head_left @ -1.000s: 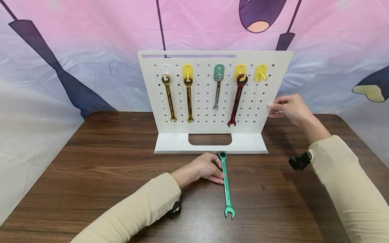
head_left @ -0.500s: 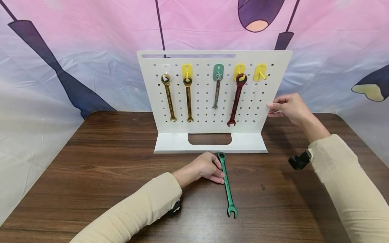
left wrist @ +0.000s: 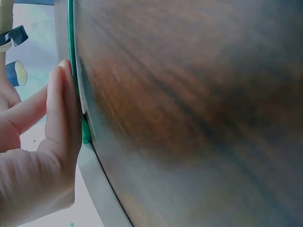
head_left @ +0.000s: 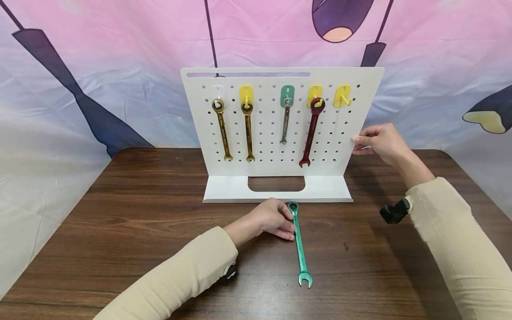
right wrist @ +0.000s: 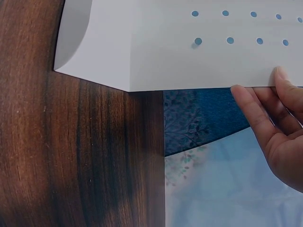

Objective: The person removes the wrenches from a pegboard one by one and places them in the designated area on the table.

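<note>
My left hand (head_left: pixel 276 221) pinches the shaft of a green combination wrench (head_left: pixel 301 253) from its left side, just in front of the white pegboard (head_left: pixel 264 166). The wrench's ring end points toward the board and its open end toward me. In the left wrist view the green wrench (left wrist: pixel 72 38) appears edge-on along my fingertips; part of the grip is hidden. My right hand (head_left: pixel 380 141) grips the board's right edge. In the right wrist view, the thumb of the right hand (right wrist: pixel 279 127) lies on the front of the pegboard (right wrist: pixel 165 56), with fingers at the edge.
On the board's hooks hang two gold wrenches (head_left: pixel 224 133), a small silver wrench (head_left: pixel 286 122) and a dark red wrench (head_left: pixel 311 133). A yellow hook (head_left: pixel 342 96) at the right bears nothing. The board stands on a brown wooden table (head_left: pixel 140 213) before a printed cloth (head_left: pixel 140 80).
The green wrench's open end has shifted slightly to the right, and the glare on its surface has varied. Both hands stay nearly in place; the board has not moved.
</note>
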`<act>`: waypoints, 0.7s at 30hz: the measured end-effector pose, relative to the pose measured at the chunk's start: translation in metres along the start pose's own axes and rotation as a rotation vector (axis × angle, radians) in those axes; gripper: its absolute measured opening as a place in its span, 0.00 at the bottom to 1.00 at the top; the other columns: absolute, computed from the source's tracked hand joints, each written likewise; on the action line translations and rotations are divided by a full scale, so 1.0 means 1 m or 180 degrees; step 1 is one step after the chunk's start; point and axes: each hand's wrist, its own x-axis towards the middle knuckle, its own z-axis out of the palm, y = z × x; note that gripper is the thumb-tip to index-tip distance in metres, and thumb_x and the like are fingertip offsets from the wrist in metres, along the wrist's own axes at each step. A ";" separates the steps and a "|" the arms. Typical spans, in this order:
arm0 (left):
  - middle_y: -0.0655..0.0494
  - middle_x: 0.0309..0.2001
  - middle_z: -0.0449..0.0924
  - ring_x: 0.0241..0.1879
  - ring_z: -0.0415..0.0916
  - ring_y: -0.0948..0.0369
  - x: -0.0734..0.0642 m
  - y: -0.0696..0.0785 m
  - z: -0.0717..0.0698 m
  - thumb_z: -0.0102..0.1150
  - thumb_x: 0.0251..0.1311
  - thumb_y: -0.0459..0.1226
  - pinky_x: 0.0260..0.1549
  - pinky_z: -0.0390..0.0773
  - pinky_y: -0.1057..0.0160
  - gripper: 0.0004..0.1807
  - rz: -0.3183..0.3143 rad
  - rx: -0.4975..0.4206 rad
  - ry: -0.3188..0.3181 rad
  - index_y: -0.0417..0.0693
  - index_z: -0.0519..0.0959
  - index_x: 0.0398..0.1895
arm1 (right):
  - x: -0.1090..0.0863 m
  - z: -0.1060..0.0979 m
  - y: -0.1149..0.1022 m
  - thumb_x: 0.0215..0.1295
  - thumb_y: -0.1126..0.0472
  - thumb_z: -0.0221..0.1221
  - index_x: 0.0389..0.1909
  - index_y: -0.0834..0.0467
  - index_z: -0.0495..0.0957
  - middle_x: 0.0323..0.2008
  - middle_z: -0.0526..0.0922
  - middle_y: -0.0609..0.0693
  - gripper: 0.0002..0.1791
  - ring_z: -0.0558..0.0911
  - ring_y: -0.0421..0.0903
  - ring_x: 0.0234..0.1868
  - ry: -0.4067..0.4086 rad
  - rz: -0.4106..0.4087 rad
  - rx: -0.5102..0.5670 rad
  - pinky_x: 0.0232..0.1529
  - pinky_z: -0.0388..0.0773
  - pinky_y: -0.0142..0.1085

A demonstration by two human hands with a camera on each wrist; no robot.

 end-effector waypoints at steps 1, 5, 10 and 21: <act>0.43 0.20 0.73 0.19 0.78 0.55 0.000 0.001 0.000 0.54 0.50 0.15 0.28 0.84 0.61 0.10 0.0006 -0.0002 -0.0004 0.29 0.68 0.34 | 0.000 0.000 0.000 0.60 0.68 0.58 0.26 0.64 0.81 0.24 0.81 0.50 0.06 0.81 0.44 0.28 -0.0001 -0.0002 -0.0006 0.37 0.83 0.41; 0.43 0.20 0.73 0.20 0.78 0.54 0.000 0.003 -0.001 0.54 0.51 0.16 0.28 0.84 0.61 0.11 0.0047 0.0009 -0.0006 0.29 0.68 0.36 | -0.001 0.000 0.000 0.60 0.68 0.57 0.27 0.64 0.81 0.25 0.81 0.50 0.06 0.81 0.44 0.28 0.0005 -0.0012 -0.0060 0.38 0.82 0.42; 0.43 0.21 0.74 0.22 0.79 0.54 0.002 0.007 -0.004 0.54 0.51 0.17 0.29 0.83 0.62 0.10 0.0139 -0.0006 0.0023 0.28 0.69 0.36 | -0.001 0.000 0.000 0.61 0.68 0.57 0.28 0.64 0.81 0.25 0.81 0.49 0.06 0.81 0.44 0.28 0.0007 -0.0018 -0.0086 0.40 0.82 0.44; 0.45 0.23 0.76 0.21 0.77 0.59 0.007 0.021 -0.015 0.55 0.53 0.19 0.32 0.83 0.62 0.13 0.0356 -0.0103 0.0040 0.25 0.68 0.42 | 0.000 0.000 0.001 0.61 0.68 0.57 0.26 0.62 0.81 0.25 0.81 0.49 0.07 0.81 0.44 0.28 -0.0008 -0.0008 -0.0039 0.39 0.82 0.43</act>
